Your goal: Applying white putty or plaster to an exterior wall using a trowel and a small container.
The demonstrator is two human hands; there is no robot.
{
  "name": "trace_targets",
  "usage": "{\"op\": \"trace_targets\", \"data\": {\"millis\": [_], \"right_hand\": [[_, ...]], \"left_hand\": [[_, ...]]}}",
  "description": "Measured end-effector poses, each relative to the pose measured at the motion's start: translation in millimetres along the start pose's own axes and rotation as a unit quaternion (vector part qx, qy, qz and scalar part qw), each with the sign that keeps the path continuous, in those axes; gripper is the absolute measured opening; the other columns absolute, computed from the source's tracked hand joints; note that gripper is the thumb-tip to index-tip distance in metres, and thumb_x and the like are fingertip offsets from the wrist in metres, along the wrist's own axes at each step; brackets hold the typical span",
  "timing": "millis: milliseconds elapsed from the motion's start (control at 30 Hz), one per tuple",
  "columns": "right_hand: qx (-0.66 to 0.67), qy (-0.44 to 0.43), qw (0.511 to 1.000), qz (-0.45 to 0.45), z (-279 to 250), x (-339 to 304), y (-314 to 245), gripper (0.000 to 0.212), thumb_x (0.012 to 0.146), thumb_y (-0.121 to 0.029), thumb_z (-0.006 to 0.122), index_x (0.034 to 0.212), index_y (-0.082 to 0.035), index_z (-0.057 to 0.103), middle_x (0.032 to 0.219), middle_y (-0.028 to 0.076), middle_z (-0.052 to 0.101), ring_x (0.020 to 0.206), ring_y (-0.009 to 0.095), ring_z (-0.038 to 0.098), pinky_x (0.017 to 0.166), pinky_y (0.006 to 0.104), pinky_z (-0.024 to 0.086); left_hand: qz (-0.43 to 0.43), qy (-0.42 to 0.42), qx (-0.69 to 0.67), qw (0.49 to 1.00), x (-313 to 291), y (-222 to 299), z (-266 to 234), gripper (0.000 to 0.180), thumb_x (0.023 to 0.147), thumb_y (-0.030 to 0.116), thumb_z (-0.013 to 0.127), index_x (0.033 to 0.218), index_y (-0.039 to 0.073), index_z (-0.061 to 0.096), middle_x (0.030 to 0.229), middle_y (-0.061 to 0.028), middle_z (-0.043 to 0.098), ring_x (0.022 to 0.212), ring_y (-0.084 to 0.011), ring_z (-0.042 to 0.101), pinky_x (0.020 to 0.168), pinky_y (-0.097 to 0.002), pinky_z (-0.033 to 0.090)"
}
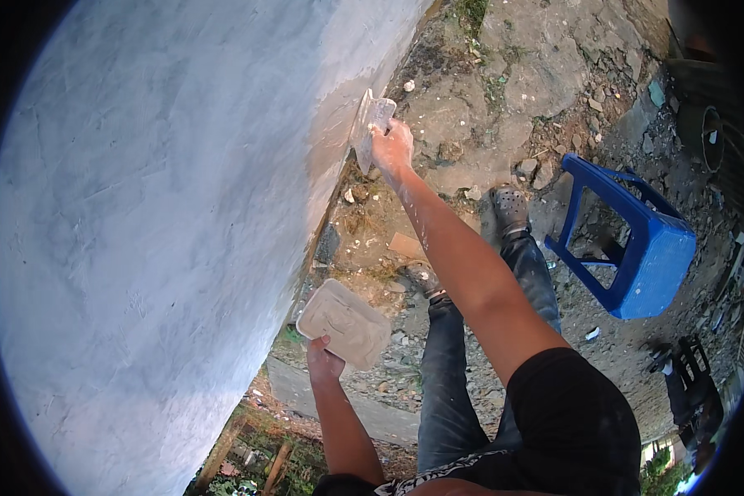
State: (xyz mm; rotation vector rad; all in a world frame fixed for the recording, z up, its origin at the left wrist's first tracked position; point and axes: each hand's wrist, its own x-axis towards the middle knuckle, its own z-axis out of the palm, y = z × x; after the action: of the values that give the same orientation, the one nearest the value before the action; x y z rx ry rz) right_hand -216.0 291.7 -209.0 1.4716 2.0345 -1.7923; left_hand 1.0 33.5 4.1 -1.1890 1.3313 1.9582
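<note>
My right hand (pixel 394 147) is closed round the handle of a plastering trowel (pixel 364 132), whose blade lies against the bottom edge of the wall (pixel 182 198). A darker, damp-looking patch (pixel 331 124) of plaster shows beside the blade. Lower down, near the foot of the wall, my left hand (pixel 325 361) grips one edge of a shallow rectangular tray (pixel 304 318), thumb on the rim. Beige-grey wet plaster (pixel 351 324) fills the tray. Pale smears mark my right hand and forearm.
A blue plastic stool (pixel 657 260) lies tipped over to my right. My shoes (pixel 511 208) stand on rough ground strewn with stones and rubble. A flat brick-coloured piece (pixel 407 246) lies between wall and feet. A dark bucket (pixel 707 136) and dark chair (pixel 696 364) are at the far right.
</note>
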Motion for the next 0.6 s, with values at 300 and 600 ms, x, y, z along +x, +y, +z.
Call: {"op": "trace_targets", "data": {"millis": [300,600], "right_hand": [[0.074,-0.126,0.987,-0.061,-43.8,-91.7,-67.8,0.026,0.091,-0.019,0.061,0.108,-0.002,0.068,0.082,0.021,0.066,0.077,0.038,0.064,0.073,0.0454,0.048],[0.086,-0.203,0.95,-0.221,-137.7,-232.9,-92.1,0.021,0.093,-0.017,0.063,0.106,-0.001,0.07,0.08,0.015,0.069,0.07,0.028,0.067,0.066,0.0356,0.051]], "left_hand": [[0.013,0.007,0.041,0.999,2.8,1.9,-3.7,0.079,0.072,0.019,0.067,0.144,0.005,0.037,0.137,-0.0138,0.051,0.129,-0.0345,0.049,0.112,-0.05,0.038],[0.045,-0.015,-0.02,0.999,-27.7,27.5,25.3,0.077,0.072,0.014,0.066,0.143,0.005,0.038,0.134,-0.0143,0.053,0.126,-0.0336,0.052,0.106,-0.0508,0.044]]}}
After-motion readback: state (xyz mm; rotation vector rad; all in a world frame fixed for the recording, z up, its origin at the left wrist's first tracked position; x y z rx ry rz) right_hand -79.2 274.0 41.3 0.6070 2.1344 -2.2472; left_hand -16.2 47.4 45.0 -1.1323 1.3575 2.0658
